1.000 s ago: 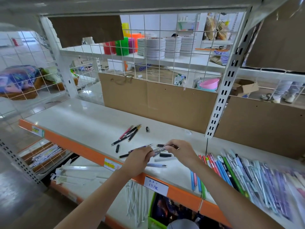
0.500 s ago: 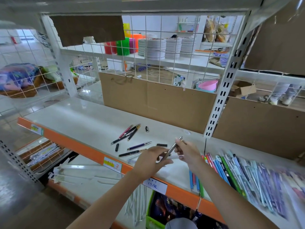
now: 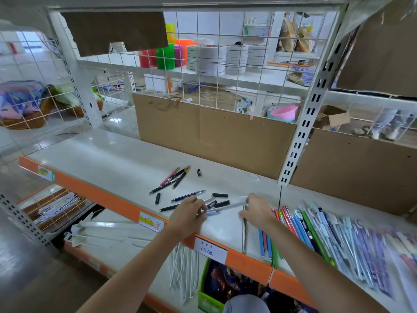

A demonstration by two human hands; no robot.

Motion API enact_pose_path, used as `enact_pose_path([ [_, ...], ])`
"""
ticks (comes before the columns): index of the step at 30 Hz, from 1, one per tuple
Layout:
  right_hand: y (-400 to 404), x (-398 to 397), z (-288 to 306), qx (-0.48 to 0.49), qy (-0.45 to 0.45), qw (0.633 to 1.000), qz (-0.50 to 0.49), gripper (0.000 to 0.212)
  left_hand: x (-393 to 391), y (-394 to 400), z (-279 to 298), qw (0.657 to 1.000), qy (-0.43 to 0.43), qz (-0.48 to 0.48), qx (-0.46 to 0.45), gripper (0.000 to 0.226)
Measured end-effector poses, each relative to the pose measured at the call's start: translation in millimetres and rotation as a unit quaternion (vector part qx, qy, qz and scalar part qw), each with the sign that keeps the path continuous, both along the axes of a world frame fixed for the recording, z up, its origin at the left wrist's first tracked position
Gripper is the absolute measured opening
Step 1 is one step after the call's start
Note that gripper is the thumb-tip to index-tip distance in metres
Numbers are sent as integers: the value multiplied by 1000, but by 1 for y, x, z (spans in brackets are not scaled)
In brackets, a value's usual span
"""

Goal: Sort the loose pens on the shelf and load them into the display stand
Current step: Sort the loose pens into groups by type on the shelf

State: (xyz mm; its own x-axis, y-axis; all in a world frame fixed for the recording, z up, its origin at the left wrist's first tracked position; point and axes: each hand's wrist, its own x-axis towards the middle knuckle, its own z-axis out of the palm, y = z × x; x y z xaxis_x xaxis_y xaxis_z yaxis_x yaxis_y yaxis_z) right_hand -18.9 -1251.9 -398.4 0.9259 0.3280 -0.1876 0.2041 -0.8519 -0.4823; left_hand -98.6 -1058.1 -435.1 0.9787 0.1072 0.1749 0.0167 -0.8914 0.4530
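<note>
Over the shelf (image 3: 108,163), both hands' grips on loose pens (image 3: 188,196) are hidden.

Your shelf (image 3: 108,159) runs from nine o'clock to three o'clock in front of you. The loose pens (image 3: 178,177) lie on it at about eleven o'clock, with a cap (image 3: 199,173) just beside them toward one o'clock. Nearer you, your left hand (image 3: 187,216) and right hand (image 3: 257,210) rest among more pens. At three o'clock the packed pens (image 3: 334,240) lie side by side on the shelf. Cardboard panels (image 3: 216,136) stand behind at twelve o'clock.
</note>
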Motion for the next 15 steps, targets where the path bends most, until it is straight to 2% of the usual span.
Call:
enact_pose_path([
  [4, -5, 6, 3, -100, -73, 992, 16, 28, 2, 14, -1, 1000, -7, 15, -8, 18],
  [10, 27, 17, 2, 4, -103, 988, 115, 22, 22, 30, 10, 994, -41, 87, -57, 9],
  [13, 40, 22, -6, -10, -93, 983, 160, 22, 39, 43, 11, 987, -55, 139, -64, 7],
  [15, 41, 25, -12, -13, -74, 982, 172, 22, 51, 55, 9, 982, -65, 172, -47, 12],
])
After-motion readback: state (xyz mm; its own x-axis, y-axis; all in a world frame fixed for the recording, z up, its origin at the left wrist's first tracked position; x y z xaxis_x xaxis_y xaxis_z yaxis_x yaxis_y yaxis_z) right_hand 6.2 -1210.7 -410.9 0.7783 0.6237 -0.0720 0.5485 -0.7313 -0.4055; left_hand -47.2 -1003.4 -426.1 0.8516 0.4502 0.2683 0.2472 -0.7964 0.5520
